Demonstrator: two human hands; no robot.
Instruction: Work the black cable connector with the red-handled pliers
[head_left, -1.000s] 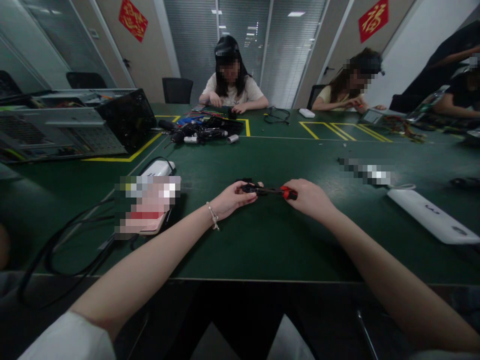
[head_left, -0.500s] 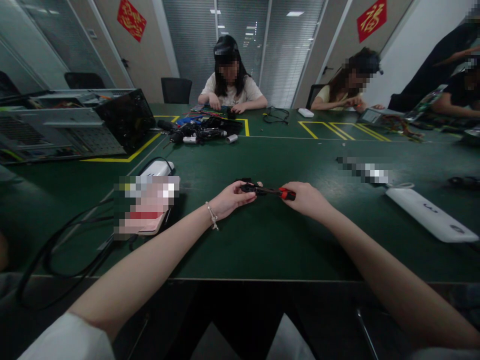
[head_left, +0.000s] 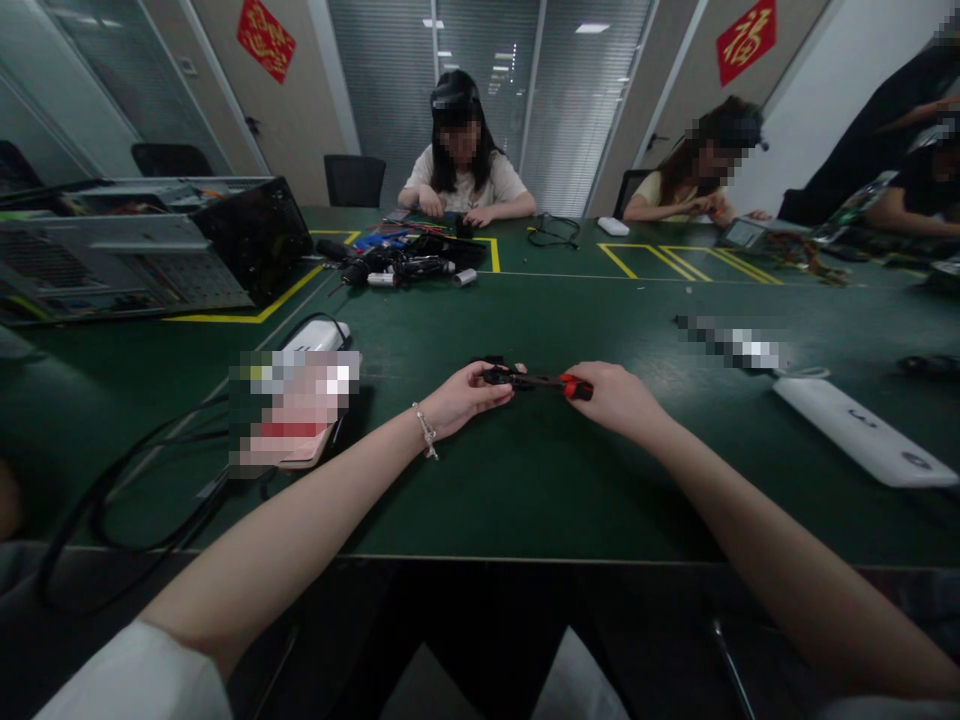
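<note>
Above the green table, my left hand, with a bracelet at its wrist, is closed on a small black part that looks like a bundled cable; its exact kind is unclear. My right hand is wrapped round the handle end of a red-and-black handled tool, which looks like pliers or cutters. The tool's dark narrow end points left and meets the black part at the left fingertips. Whether its jaws are apart cannot be made out. Just behind my left fingers lies another dark piece, partly hidden.
On the left lie a pink phone-like object, a white power bank and black cables. Another white power bank is at right. Beyond stand an opened computer case and a heap of cables. Co-workers sit across the table.
The view has shifted very slightly. Both hands keep their grips in nearly the same place, and the red handle has turned a little in my right hand.
</note>
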